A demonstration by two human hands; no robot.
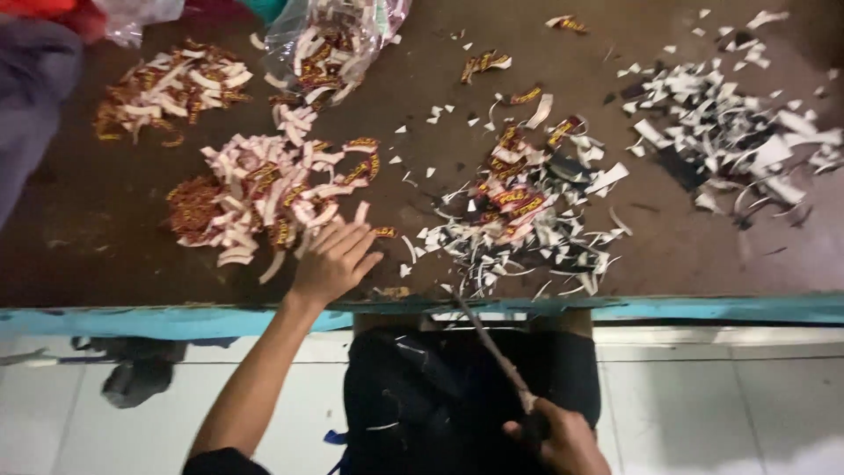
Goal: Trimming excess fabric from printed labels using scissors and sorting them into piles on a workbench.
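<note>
Right hand (563,440) half cut off.

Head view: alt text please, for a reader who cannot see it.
A person's left hand rests on a pile of small red-and-white labels on a brown table, while the right hand holds a thin stick-like tool below the table edge. Heaps of white and dark paper trimmings lie to the right.
</note>
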